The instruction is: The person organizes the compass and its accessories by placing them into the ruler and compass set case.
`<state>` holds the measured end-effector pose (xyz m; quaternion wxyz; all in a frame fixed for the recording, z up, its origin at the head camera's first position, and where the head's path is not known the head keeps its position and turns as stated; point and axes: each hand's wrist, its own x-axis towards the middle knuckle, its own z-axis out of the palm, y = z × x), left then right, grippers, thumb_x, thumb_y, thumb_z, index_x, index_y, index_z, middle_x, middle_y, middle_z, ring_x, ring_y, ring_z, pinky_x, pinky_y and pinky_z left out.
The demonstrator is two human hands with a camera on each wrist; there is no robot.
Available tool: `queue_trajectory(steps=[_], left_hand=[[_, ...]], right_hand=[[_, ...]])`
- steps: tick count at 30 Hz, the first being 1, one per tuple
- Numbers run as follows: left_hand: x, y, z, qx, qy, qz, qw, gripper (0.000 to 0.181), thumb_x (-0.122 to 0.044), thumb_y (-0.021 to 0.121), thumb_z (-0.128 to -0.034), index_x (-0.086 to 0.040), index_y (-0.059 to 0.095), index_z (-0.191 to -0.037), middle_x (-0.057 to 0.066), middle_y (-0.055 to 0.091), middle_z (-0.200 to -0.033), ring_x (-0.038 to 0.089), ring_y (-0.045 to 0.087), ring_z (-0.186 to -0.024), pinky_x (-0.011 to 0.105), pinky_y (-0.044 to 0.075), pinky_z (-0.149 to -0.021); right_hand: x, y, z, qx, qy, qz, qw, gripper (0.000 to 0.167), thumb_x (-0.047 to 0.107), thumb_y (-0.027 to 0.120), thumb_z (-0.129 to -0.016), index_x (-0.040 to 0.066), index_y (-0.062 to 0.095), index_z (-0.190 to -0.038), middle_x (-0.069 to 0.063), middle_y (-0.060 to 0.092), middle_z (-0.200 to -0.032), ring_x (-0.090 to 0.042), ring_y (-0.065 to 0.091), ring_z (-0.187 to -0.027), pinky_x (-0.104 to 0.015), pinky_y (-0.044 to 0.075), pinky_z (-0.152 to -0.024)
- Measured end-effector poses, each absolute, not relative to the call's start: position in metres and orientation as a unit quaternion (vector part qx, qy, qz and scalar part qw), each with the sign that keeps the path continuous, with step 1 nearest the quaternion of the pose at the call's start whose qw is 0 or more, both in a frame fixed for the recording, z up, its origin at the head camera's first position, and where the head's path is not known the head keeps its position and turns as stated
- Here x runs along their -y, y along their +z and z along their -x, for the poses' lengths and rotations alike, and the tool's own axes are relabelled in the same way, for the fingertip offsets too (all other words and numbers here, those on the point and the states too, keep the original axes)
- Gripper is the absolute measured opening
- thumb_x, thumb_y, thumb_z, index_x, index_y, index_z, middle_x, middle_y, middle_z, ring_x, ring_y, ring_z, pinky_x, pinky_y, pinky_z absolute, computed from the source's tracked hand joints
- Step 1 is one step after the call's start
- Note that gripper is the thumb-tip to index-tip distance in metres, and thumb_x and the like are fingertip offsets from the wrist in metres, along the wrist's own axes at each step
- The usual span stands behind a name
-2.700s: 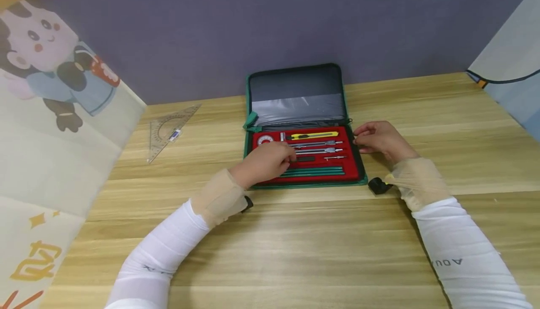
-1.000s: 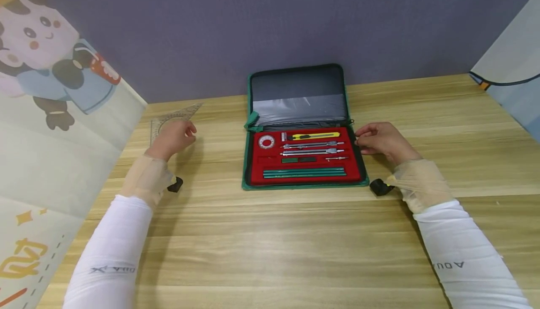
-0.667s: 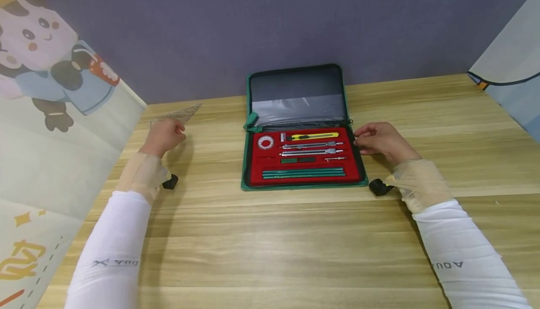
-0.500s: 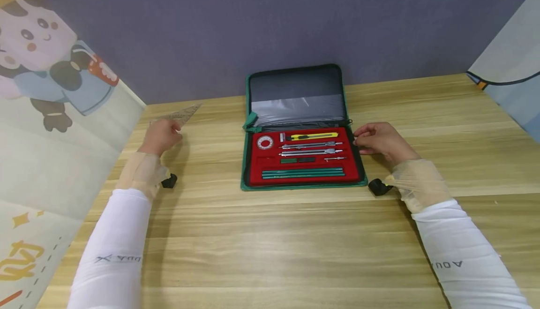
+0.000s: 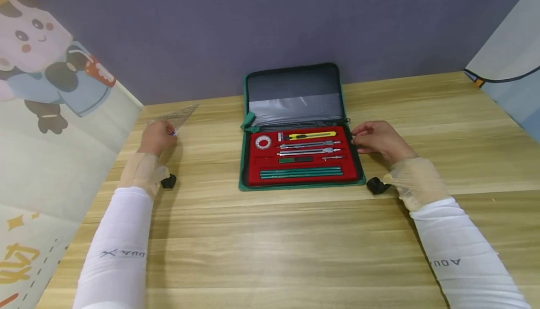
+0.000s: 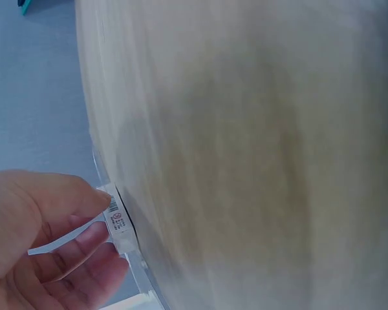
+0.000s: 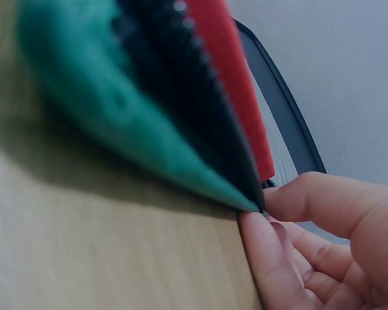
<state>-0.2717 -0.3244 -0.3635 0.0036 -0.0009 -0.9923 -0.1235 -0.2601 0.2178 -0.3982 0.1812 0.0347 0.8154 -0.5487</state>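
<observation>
A small white eraser with printed text is pinched between the thumb and fingers of the left hand, above a clear set square at the table's back left. The right hand pinches the right edge of a green zip case, thumb on top and finger beneath. That case lies unzipped, its dark lid leaning back against the wall. Its red tray holds a round white-ringed piece, a yellow cutter, metal compasses, a small green box and several green pencils.
A purple-grey wall panel rises behind the wooden table. To the left stands a light panel with a cartoon figure; a white and blue panel borders the right. Black wrist cameras hang beneath both wrists.
The left hand has gone from the case to the set square at the left and now pinches the eraser that lay on it. The right hand has stayed at the case edge.
</observation>
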Motion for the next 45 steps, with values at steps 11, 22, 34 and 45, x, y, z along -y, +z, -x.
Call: queue_trajectory(steps=[11, 22, 34, 45], left_hand=[[0.327, -0.364, 0.272, 0.994, -0.108, -0.014, -0.003, 0.035, -0.005, 0.054, -0.0761, 0.013, 0.059, -0.105, 0.032, 0.061, -0.105, 0.048, 0.058, -0.092, 0.055, 0.048, -0.079], [0.325, -0.361, 0.271, 0.994, -0.104, -0.013, -0.009, 0.033, -0.006, 0.057, -0.0768, 0.013, 0.061, -0.103, 0.031, 0.062, -0.102, 0.048, 0.059, -0.090, 0.055, 0.048, -0.079], [0.302, -0.354, 0.270, 0.992, -0.122, 0.039, -0.004, 0.025, -0.008, 0.064, -0.0804, 0.008, 0.063, -0.099, 0.027, 0.064, -0.096, 0.040, 0.060, -0.088, 0.051, 0.047, -0.079], [0.255, -0.347, 0.265, 0.988, -0.115, 0.098, -0.032, 0.024, -0.008, 0.063, -0.0843, 0.007, 0.062, -0.103, 0.024, 0.065, -0.100, 0.036, 0.060, -0.091, 0.048, 0.047, -0.083]], right_hand=[[-0.217, -0.395, 0.260, -0.817, -0.545, -0.035, 0.187, 0.037, 0.004, 0.058, -0.089, -0.010, 0.046, -0.122, -0.002, 0.055, -0.087, -0.004, 0.060, -0.069, -0.023, 0.057, -0.065], [-0.218, -0.391, 0.258, -0.819, -0.540, -0.035, 0.192, 0.039, 0.005, 0.057, -0.090, -0.009, 0.045, -0.124, -0.004, 0.054, -0.091, -0.004, 0.060, -0.071, -0.023, 0.057, -0.067], [-0.219, -0.391, 0.257, -0.815, -0.545, -0.033, 0.194, 0.038, 0.004, 0.057, -0.090, -0.010, 0.045, -0.124, -0.004, 0.054, -0.090, -0.003, 0.061, -0.071, -0.023, 0.057, -0.066], [-0.219, -0.390, 0.256, -0.814, -0.548, -0.032, 0.190, 0.039, 0.004, 0.059, -0.090, -0.010, 0.045, -0.123, -0.002, 0.055, -0.087, -0.004, 0.060, -0.068, -0.023, 0.057, -0.064]])
